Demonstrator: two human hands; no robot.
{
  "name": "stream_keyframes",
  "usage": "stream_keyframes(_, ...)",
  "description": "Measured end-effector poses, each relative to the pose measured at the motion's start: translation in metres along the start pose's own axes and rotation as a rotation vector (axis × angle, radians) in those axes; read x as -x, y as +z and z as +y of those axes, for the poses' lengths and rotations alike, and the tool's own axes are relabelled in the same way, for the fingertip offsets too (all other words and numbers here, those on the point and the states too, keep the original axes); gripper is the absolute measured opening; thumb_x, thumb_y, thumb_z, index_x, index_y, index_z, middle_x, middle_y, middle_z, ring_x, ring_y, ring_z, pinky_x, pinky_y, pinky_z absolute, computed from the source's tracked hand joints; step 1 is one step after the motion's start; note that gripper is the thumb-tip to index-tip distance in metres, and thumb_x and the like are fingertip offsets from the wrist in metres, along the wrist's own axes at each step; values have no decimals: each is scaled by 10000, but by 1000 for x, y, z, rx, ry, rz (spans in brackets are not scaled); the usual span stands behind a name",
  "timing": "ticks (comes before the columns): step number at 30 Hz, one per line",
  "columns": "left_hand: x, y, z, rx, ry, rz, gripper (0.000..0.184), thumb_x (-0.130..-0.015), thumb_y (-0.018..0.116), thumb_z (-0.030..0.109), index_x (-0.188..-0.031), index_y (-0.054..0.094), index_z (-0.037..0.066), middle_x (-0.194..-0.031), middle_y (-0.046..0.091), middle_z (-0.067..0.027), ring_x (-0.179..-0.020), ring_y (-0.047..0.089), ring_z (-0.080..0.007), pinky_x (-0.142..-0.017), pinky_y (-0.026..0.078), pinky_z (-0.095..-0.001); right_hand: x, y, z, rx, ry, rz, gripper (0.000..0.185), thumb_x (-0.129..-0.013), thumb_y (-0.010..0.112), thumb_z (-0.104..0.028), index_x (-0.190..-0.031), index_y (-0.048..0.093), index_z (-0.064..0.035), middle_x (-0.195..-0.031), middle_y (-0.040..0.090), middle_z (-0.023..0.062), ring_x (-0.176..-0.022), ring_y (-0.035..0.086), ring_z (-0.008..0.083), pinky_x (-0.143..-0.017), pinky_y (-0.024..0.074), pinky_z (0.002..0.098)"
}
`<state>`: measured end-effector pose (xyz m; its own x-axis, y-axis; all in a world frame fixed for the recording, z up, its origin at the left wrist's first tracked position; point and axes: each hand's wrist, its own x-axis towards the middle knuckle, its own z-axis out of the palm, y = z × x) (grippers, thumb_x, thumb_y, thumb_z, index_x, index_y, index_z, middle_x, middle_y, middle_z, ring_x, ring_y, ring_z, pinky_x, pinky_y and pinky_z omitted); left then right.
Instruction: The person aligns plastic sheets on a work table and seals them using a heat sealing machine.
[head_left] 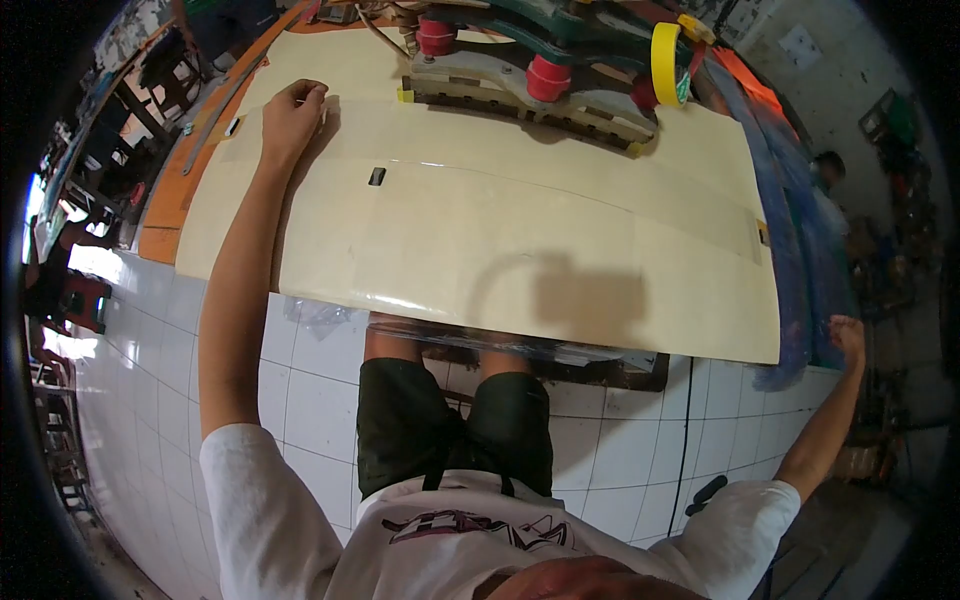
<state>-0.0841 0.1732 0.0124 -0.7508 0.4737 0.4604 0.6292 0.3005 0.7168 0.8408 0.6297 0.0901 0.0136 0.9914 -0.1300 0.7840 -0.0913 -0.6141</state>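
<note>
Cream sheet; yellow roll; red cylinders; white gridded floor.

The table has an orange-brown wooden surface, visible mainly at its 9–10 o'clock edge, w/ a thin strip lying on this wood at 10 o'clock. A large cream sheet covers most of the rest; it is smooth & glossy, esp. near the 6 o'clock edge. A small dark rectangle shows on the sheet at approx. 10 o'clock from its middle; cut-out or flat piece, cannot tell. At 3 o'clock, bluish plastic runs along the sheet's edge & hangs down a bit.
</note>
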Motion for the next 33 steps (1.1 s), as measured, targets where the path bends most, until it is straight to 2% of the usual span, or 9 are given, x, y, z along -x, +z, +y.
stream_keyframes(4, 1, 0, 2, -6, -5, -4, 291, -911, 577, 226, -1027, 715, -3, -768, 701, -119, -610, 634, -161, -624, 493, -299, 2, -3, 13, 31, -90, -27, 222, -796, 594, -11, -989, 704, -14, -797, 662, 39, -640, 587, 133, -586, 494, 274)
stream_keyframes(7, 1, -1, 2, -7, -5, 5, 290, -907, 578, 228, -1031, 717, 5, -798, 711, -135, -644, 652, -176, -654, 502, -306, 8, 3, 16, -4, -147, 78, 231, -779, 638, -63, -998, 708, -41, -754, 633, -8, -605, 545, 95, -520, 439, 263)
stream_keyframes(13, 1, -3, 3, -27, -30, -25, 296, -903, 569, 225, -1040, 720, 10, -851, 721, -149, -722, 675, -198, -715, 512, -308, -18, -10, 33, 188, -326, -59, 244, -679, 683, 46, -908, 723, -27, -754, 655, 3, -692, 615, 137, -622, 507, 304)
stream_keyframes(15, 1, -2, 2, -31, -4, -19, 299, -899, 566, 220, -1044, 719, 8, -880, 726, -151, -742, 679, -206, -727, 514, -307, -9, -4, 21, 416, -509, -7, 188, -659, 690, 68, -821, 710, -25, -757, 679, 34, -719, 648, 154, -652, 519, 319)
stream_keyframes(18, 1, -2, -1, -4, -12, -29, 303, -897, 568, 221, -1048, 718, 6, -897, 728, -153, -762, 684, -207, -735, 517, -311, 5, 7, 0, 616, -460, 135, 126, -659, 703, 63, -750, 698, -25, -775, 699, 67, -726, 671, 178, -652, 523, 330)
stream_keyframes(22, 0, -2, -4, -18, 35, -16, 306, -896, 567, 222, -1053, 717, 6, -888, 726, -153, -762, 684, -204, -733, 517, -310, 2, 12, -17, 708, -337, 56, 96, -680, 714, 53, -708, 663, -24, -758, 684, 95, -755, 666, 203, -681, 523, 327)
stream_keyframes(25, -1, -2, -6, -21, 67, -18, 309, -896, 567, 224, -1051, 716, 3, -888, 724, -156, -768, 684, -203, -733, 516, -309, -8, 13, -12, 912, -315, 89, 69, -757, 622, 55, -777, 626, -11, -769, 649, 119, -780, 638, 241, -724, 518, 354)
stream_keyframes(30, 0, -1, -2, -16, -24, -47, 306, -896, 563, 226, -1047, 719, 11, -887, 722, -147, -782, 679, -190, -741, 510, -306, -21, 16, 4, 852, -175, 243, 150, -800, 503, 41, -889, 611, -11, -892, 666, 186, -845, 656, 328, -747, 513, 429)
stream_keyframes(33, 0, -2, -1, -24, -26, -49, 311, -897, 560, 233, -1052, 720, 15, -884, 722, -142, -786, 679, -195, -747, 510, -310, -76, -1, 56, 1050, -333, 462, 155, -805, 517, 17, -909, 629, -9, -941, 669, 211, -880, 666, 358, -747, 522, 454)
